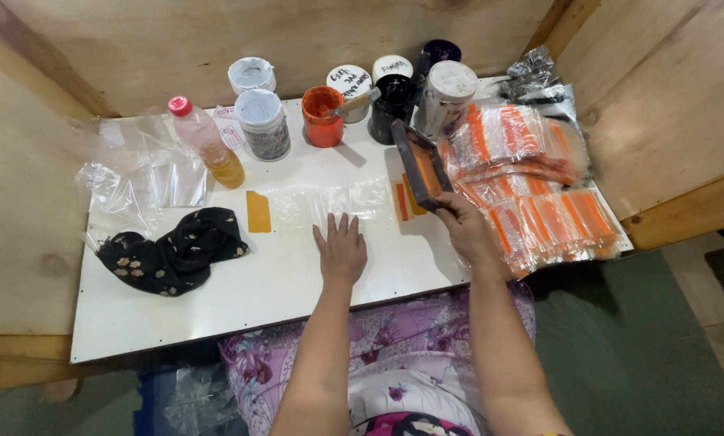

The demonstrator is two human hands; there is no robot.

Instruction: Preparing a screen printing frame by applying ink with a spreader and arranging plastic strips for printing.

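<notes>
My left hand (pixel 341 246) lies flat, fingers spread, on the white table (pixel 241 299) at the near edge of a clear plastic bag (pixel 330 202) with an orange strip at its right end. My right hand (pixel 467 228) grips the lower end of a dark rectangular screen frame (pixel 421 165) smeared with orange ink, held tilted on edge just right of that bag. An orange squeegee-like card (pixel 258 211) lies flat to the left of the bag.
Several ink jars stand at the back, one open orange pot (pixel 322 117) with a stick in it. A plastic bottle (pixel 207 143), loose clear bags (pixel 140 169), a black floral cloth (pixel 176 250) lie left. Orange-striped bags (pixel 531 186) are piled right. Wooden walls surround.
</notes>
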